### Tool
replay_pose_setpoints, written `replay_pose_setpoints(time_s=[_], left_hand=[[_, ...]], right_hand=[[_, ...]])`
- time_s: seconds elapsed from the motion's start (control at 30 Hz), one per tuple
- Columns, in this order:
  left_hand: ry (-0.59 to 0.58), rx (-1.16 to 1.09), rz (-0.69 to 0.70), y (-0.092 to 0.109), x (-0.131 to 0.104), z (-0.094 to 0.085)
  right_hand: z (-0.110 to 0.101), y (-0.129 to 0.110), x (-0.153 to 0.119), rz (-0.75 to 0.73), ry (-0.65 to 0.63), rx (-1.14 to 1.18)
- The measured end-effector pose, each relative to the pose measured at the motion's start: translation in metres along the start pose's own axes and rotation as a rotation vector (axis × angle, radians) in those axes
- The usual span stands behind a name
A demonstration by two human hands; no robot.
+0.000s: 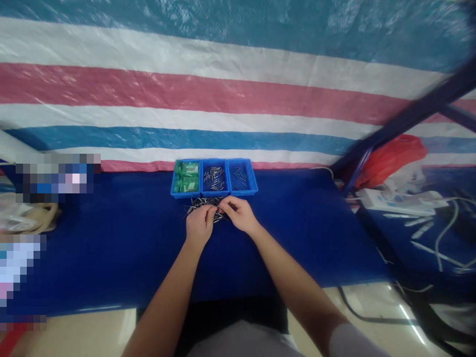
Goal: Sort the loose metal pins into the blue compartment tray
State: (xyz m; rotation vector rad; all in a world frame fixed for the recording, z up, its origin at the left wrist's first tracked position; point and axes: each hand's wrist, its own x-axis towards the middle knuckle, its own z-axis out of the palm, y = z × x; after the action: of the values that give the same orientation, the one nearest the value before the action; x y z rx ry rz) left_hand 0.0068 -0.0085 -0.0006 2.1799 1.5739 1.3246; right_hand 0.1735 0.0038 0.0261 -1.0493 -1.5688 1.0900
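Note:
Both hands are over a loose pile of thin, dark and silvery metal pieces (203,201), which may be drill bits or screws; they are too small to tell. My left hand (199,225) has its thumb and fingers pinched together at the pile's front edge. Beside it, my right hand (241,213) pinches too, its fingertips almost meeting the left ones. Whatever sits between the fingertips is too small to make out. Just behind the pile stand three joined blue bins: the left bin (174,188) with green packets, the middle bin (213,192) with many metal pieces, and the right bin (253,183) with several.
A dark blue cloth (122,238) covers the table. Striped plastic sheeting (223,94) hangs behind it. On the right are a blue metal frame (394,119), a red plastic bag (394,156) and a white power strip (390,201) with cables. A basket (46,218) stands at left.

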Motion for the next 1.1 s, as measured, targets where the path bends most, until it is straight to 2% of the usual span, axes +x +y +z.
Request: replay_pose_setpoints(time_s=[0.3, 0.57, 0.77, 0.97, 1.1], left_hand=[[-0.045, -0.053, 0.011, 0.0019, 0.0003, 0.0013], [-0.004, 0.002, 0.032, -0.0007, 0.0015, 0.0015], [0.007, 0.029, 0.06, -0.0013, 0.0014, -0.0001], [0.005, -0.021, 0.002, 0.0036, 0.0019, -0.0012], [0.028, -0.049, -0.013, 0.0039, 0.0011, 0.0001]], right_hand=[[-0.0005, 0.0039, 0.0005, 0.013, -0.005, -0.002], [0.0016, 0.0011, -0.0002, -0.071, 0.059, -0.065], [0.001, -0.0003, -0.0005, -0.153, 0.034, -0.089], [0.0007, 0.0006, 0.0008, -0.058, 0.098, -0.081], [0.001, 0.0018, 0.001, -0.037, 0.098, -0.076]])
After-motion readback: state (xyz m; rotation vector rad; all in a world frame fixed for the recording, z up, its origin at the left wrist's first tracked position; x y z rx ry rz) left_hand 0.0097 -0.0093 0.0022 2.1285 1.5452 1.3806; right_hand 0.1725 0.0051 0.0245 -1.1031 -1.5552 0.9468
